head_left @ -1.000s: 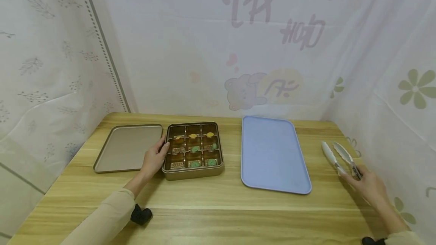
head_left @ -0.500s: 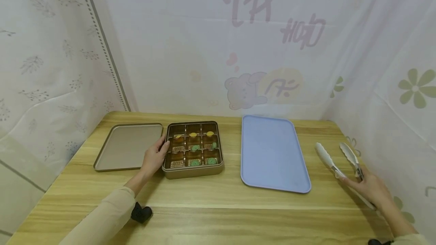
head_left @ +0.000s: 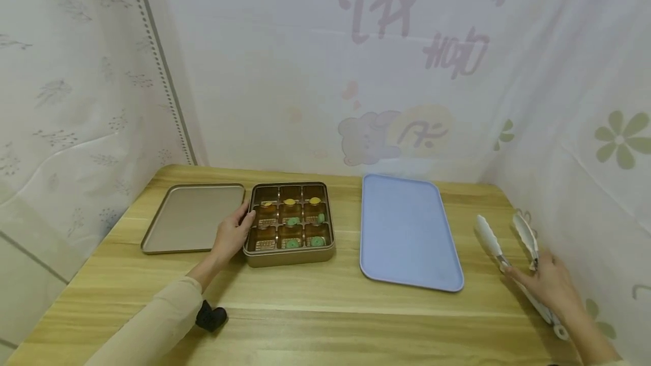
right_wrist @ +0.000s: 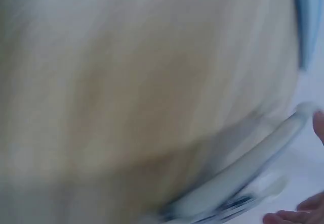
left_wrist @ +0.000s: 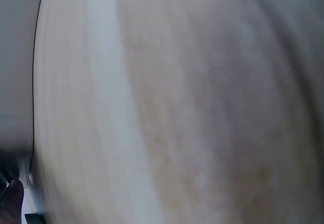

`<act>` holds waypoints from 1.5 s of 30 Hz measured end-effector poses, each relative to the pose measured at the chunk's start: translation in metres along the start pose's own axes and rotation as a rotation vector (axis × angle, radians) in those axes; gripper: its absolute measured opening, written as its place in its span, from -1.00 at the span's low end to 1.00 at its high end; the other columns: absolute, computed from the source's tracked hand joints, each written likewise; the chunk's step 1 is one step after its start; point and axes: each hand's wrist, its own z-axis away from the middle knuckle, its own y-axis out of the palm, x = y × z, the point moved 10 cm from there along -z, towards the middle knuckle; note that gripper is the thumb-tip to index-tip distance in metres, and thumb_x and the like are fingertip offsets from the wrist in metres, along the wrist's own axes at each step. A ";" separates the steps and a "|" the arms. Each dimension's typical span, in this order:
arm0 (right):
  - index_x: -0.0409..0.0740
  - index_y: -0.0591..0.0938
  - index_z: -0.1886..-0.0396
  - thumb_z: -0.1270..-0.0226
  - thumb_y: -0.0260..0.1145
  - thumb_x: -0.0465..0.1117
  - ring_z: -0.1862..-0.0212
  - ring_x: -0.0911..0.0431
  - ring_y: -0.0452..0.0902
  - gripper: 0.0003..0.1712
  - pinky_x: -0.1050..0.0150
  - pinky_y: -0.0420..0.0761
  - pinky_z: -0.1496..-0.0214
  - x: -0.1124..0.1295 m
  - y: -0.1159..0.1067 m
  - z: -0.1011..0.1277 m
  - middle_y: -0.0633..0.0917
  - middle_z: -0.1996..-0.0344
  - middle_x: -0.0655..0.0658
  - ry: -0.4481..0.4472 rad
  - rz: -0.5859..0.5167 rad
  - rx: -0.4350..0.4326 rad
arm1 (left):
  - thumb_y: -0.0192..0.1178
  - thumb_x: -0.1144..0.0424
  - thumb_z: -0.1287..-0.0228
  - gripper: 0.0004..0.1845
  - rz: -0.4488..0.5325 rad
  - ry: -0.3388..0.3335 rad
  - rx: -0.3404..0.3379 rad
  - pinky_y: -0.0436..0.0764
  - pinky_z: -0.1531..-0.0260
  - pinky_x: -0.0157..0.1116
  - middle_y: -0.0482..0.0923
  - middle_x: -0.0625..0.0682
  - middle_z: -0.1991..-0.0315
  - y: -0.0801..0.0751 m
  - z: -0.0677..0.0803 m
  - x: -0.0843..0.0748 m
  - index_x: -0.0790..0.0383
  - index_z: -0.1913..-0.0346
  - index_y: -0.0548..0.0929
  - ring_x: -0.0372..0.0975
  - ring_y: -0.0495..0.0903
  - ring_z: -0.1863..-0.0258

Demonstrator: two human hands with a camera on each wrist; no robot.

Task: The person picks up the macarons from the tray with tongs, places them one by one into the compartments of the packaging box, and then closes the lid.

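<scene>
A gold-brown tin [head_left: 290, 260] stands left of the middle in the head view, with a divided insert inside. Yellow round pieces and green ring-like pieces lie in some compartments. My left hand [head_left: 233, 236] holds the tin by its left side, thumb at the rim. In the left wrist view only a fingertip [left_wrist: 12, 198] shows beside the tin wall. At the right, my right hand [head_left: 551, 284] grips the tongs [head_left: 489, 236] midway, thumb on one arm and fingers by the other. The tongs' arms are spread apart, their hinge end reaching back under the wrist.
A flat gold-brown lid [head_left: 185, 219] lies left of the tin, close against it. The blue-lilac tray [head_left: 409, 230] lies between the tin and the tongs. Patterned cloth [head_left: 264, 83] hangs behind the wooden table [head_left: 325, 332] and along both sides.
The tongs' arms have spread wider apart, and more of their hinge end shows behind the right hand. The left hand stays at the tin.
</scene>
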 end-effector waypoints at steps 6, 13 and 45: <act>-0.57 0.43 -0.22 -0.35 0.33 -0.16 -0.03 -0.43 0.48 -0.37 0.09 0.60 -0.08 0.099 -0.032 0.002 0.53 -0.05 -0.64 -0.263 -0.139 -0.372 | -0.17 0.05 -0.59 -0.37 -0.016 0.007 0.000 0.19 -0.47 0.07 0.03 0.27 -0.53 -0.005 -0.001 0.001 0.31 -0.54 0.04 0.16 0.06 -0.51; -0.50 0.63 0.01 -0.26 0.30 -0.47 0.19 0.56 0.54 -0.69 0.65 0.57 0.21 0.235 0.020 0.006 0.73 0.19 -0.43 -0.509 -0.581 -0.197 | -0.20 0.00 -0.60 -0.37 -0.040 0.024 0.022 0.19 -0.46 0.07 0.13 0.31 -0.48 -0.020 -0.001 -0.001 0.35 -0.50 0.14 0.17 0.11 -0.49; -0.31 0.03 -0.54 -0.53 0.03 -0.15 -0.55 -0.23 -0.02 -0.27 -0.15 0.07 -0.57 0.553 0.217 0.056 0.10 -0.52 -0.33 -0.053 -1.337 0.526 | -0.03 0.16 -0.50 -0.47 -0.243 -0.145 -0.264 0.39 0.46 -0.73 0.44 0.47 -0.22 -0.186 0.020 0.088 0.57 -0.28 0.42 -0.85 0.16 0.44</act>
